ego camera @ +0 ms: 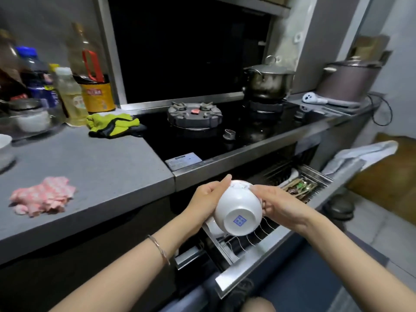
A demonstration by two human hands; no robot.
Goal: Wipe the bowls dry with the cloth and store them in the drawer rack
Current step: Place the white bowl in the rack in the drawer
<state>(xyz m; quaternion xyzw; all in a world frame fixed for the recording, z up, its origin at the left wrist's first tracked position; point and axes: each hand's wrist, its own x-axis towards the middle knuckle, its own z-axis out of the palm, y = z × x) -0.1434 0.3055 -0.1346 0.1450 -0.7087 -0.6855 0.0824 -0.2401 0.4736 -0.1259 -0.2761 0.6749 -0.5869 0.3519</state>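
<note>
While my left hand (208, 199) and right hand (278, 204) clasp the white bowl (238, 210), base toward me, it hangs, apparently clear, over the drawer rack (249, 240); the pink cloth (42, 195) lies near the counter's (101, 172) front edge.

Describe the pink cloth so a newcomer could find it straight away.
Start at the grey countertop left of the black hob. Near its front edge, well left of the held bowl, lies a crumpled cloth. It is pale pink and checked, unlike the yellow-green item bunched at the back beside the hob.
</note>
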